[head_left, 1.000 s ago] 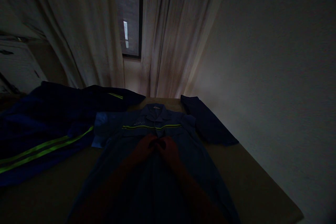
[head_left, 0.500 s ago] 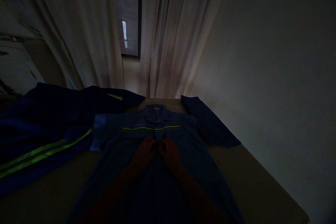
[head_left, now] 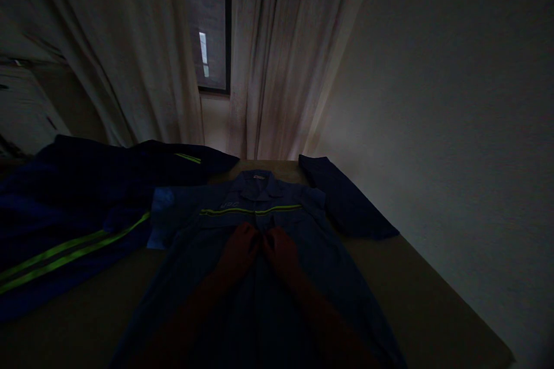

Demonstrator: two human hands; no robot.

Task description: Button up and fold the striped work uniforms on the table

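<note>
A blue short-sleeved work shirt (head_left: 277,196) lies face up with its collar at the far end and a yellow-green stripe across the chest. Below that stripe, at the front opening, my left hand (head_left: 242,245) pinches the shirt's front edge. Close against it, my right hand (head_left: 279,248) pinches the same spot from the other side. Their fingertips nearly meet. Dim light hides whether a button is between them.
On the left lies a dark blue garment (head_left: 86,184) with yellow-green stripes. A folded dark blue cloth (head_left: 346,199) rests by the right wall (head_left: 454,127). Curtains (head_left: 294,57) hang behind the table (head_left: 433,300), whose right edge runs along the wall.
Both hands stay at the shirt front, with their fingertips drawn slightly closer together. The view has shifted very little, and the garments lie as before.
</note>
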